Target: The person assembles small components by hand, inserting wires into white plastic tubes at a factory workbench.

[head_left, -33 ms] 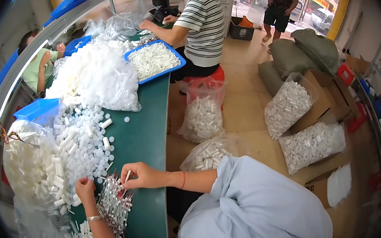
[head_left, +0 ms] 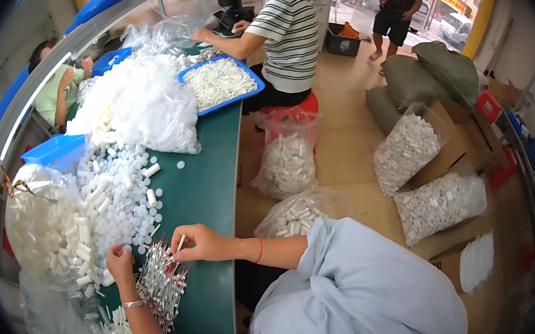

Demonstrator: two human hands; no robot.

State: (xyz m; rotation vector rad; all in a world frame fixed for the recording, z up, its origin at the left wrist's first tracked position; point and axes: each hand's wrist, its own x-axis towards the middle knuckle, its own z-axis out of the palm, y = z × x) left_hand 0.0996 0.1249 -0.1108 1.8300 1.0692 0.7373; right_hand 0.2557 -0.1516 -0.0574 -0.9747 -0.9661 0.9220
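My right hand [head_left: 203,244] is closed in a pinch on a thin white stick [head_left: 181,241], which points up from the fingertips. Just below it lies a pile of slender rods [head_left: 162,286] with white, clear and reddish parts. On the other side of that pile, my left hand [head_left: 120,265] has its fingers pressed together; anything between them is too small to make out. Small translucent round caps [head_left: 131,212] spread over the green table [head_left: 208,185] beyond both hands. Thicker white cylinders [head_left: 84,252] are heaped left of my left hand.
A blue tray [head_left: 255,92] of thin white pieces sits by the table's right edge, near a person in a striped shirt [head_left: 287,36]. A large plastic bag of white pieces [head_left: 159,113] rests behind the caps. Filled bags [head_left: 288,165] stand on the floor.
The whole view has shifted very slightly. Both hands keep nearly the same place and grip over the rods.
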